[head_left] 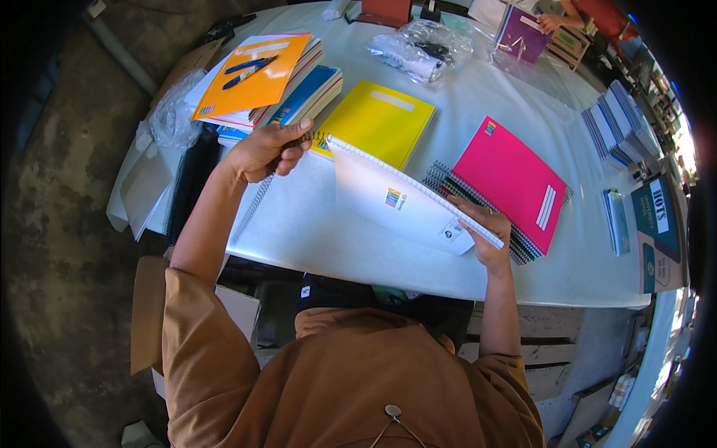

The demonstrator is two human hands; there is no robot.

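Note:
A notebook with a white cover [373, 187] is held up in front of me, its punched edge slanting down from upper left to lower right. My right hand [485, 228] grips its right end, thumb on the near side. At its upper left corner my left hand [272, 151] is closed on a dark wire coil [320, 137]. The coil meets the corner holes, and a loose length of it hangs below my hand. A yellow notebook [377, 123] lies just behind the white one. Close to my right hand rests a pink notebook [508, 183] on a stack of spiral-bound ones.
At the back left, an orange notebook [258, 75] with pens [250, 69] on it tops a pile. Crumpled clear plastic [422, 48] lies at the back. Grey-edged notebooks [620, 123] and a box [661, 231] stand right. Another person's hand [550, 22] touches a purple notebook [519, 36].

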